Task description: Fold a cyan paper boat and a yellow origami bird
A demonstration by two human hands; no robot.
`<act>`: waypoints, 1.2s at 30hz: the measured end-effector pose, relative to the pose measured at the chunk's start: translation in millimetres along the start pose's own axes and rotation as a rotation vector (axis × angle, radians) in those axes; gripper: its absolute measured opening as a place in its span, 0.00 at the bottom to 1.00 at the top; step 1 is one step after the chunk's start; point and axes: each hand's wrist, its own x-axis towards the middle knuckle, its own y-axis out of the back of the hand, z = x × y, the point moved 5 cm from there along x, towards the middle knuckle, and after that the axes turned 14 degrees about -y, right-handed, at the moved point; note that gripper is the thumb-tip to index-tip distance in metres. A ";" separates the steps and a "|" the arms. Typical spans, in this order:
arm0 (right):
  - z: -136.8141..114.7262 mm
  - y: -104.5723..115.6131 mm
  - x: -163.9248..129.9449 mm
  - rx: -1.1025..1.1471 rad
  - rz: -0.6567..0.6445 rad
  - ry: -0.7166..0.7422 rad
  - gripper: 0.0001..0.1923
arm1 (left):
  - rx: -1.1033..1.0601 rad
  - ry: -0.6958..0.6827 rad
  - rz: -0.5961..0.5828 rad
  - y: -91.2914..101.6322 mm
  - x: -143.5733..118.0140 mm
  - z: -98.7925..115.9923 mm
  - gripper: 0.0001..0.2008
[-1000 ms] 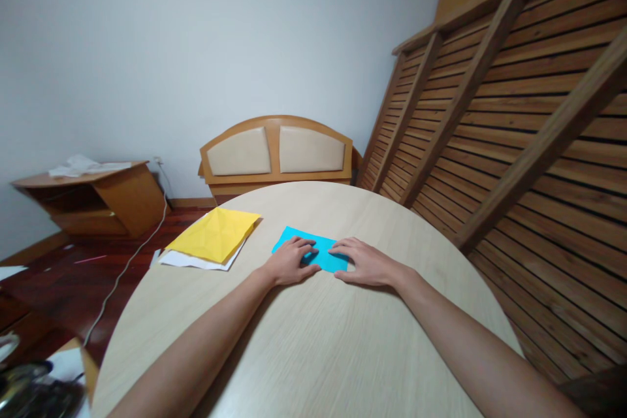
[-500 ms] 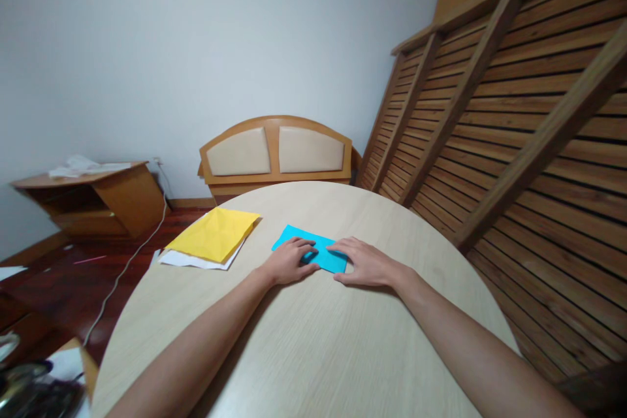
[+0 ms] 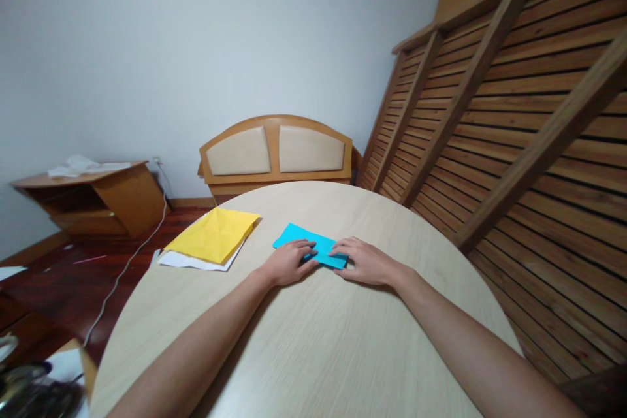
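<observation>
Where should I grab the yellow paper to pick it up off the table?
Probably by the yellow paper's left corner, coming from the left: it lies flat on a white sheet at the table edge, and that corner seems to reach or overhang the edge. Both hands are on the blue paper.

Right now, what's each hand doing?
Left hand: open, fingers pressing on the blue paper.
Right hand: open, fingers pressing flat on the same paper.

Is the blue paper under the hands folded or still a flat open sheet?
Folded, it seems: the blue paper lies as a narrow strip on the table, with the left hand and right hand pressing its near edge.
</observation>
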 end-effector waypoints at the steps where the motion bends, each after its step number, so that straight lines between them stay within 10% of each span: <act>1: 1.8 -1.1 1.1 0.006 0.003 0.000 0.17 | -0.004 -0.007 -0.008 -1.3 -0.3 -1.1 0.19; 12: 9.8 -2.4 3.3 0.059 0.006 0.028 0.14 | 0.017 -0.097 -0.014 3.1 1.7 6.9 0.17; 36: 30.9 -13.3 13.3 0.133 0.219 -0.302 0.18 | 0.081 0.151 0.036 3.1 -1.3 -9.1 0.10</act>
